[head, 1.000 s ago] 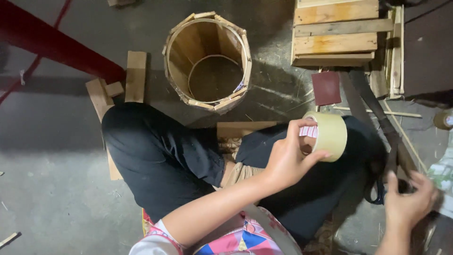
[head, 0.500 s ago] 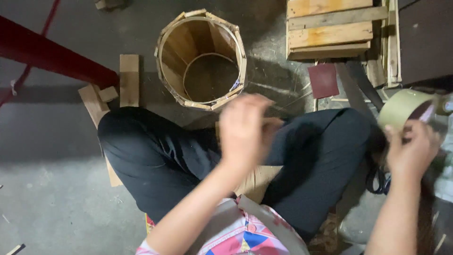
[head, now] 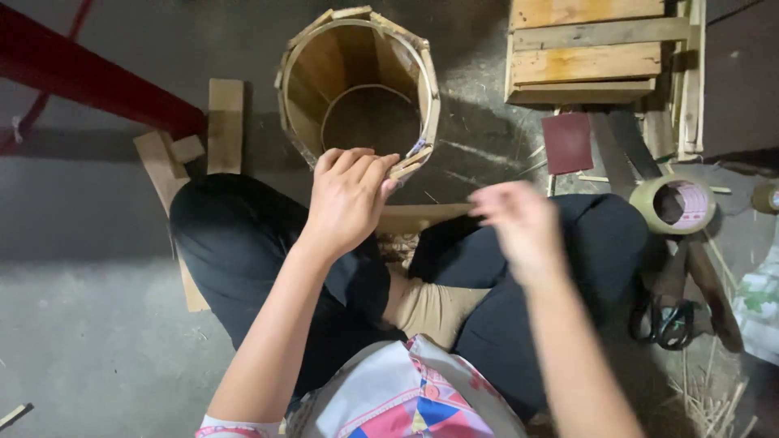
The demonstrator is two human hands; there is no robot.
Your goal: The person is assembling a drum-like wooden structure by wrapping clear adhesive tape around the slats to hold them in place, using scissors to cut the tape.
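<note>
A wooden bucket [head: 357, 81] made of upright staves stands open on the floor in front of my knees. My left hand [head: 349, 199] reaches to its near rim. The curled fingertips touch a stave end with tape on it [head: 410, 162], and the thumb is hidden. My right hand [head: 519, 223] hovers over my right thigh, blurred, with nothing in it. A roll of tan tape [head: 673, 204] lies on the floor to the right, apart from both hands.
Black-handled scissors [head: 661, 320] lie beside my right leg. A reddish sanding sheet [head: 566, 142] and a wooden pallet [head: 592, 49] lie at the back right. Short wood pieces [head: 223, 122] and a red beam [head: 81, 81] are on the left.
The tape roll went from my left hand to my right hand, then down onto the floor at the right. My left hand moved forward to the bucket's rim; my right hand swung back toward the middle.
</note>
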